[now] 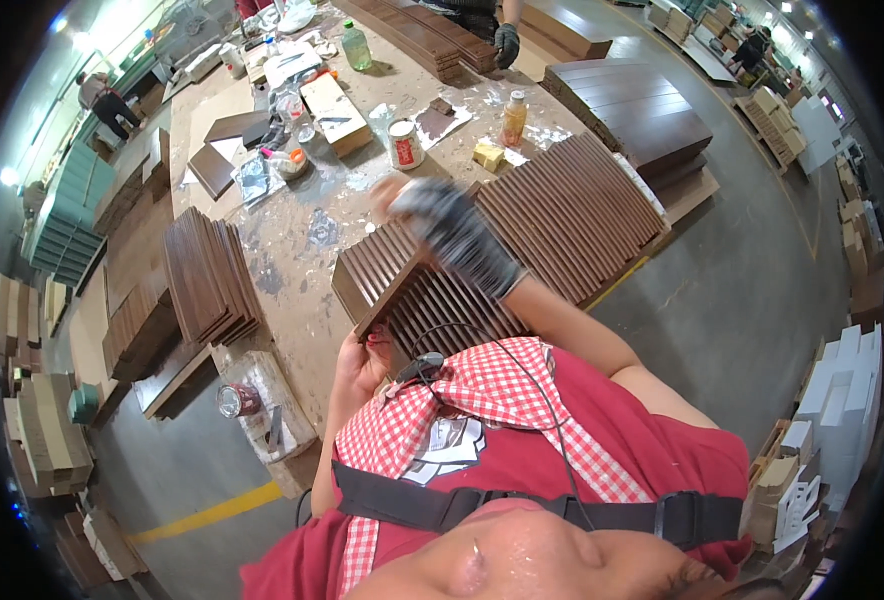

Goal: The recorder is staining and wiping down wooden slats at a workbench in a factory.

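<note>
My left hand [364, 362] grips the near end of a narrow dark brown wooden board [392, 293], which stands tilted over a row of similar boards. My right hand [442, 225], in a dark fingerless glove, is over the board's far part. Motion smears its fingers, so I cannot make out whether they hold anything. Under and beside both hands, a long row of brown slats [572, 210] stands packed on edge along the table's right side. Beyond my right hand are a white and red can [405, 146] and a yellow block [488, 155].
The paint-spotted worktable [297, 275] also bears an amber bottle [514, 118], a green bottle [357, 48] and a pale box [337, 112]. Stacked brown panels stand left [207, 275] and right [632, 110]. A co-worker's gloved hand [506, 45] rests by boards at the far end.
</note>
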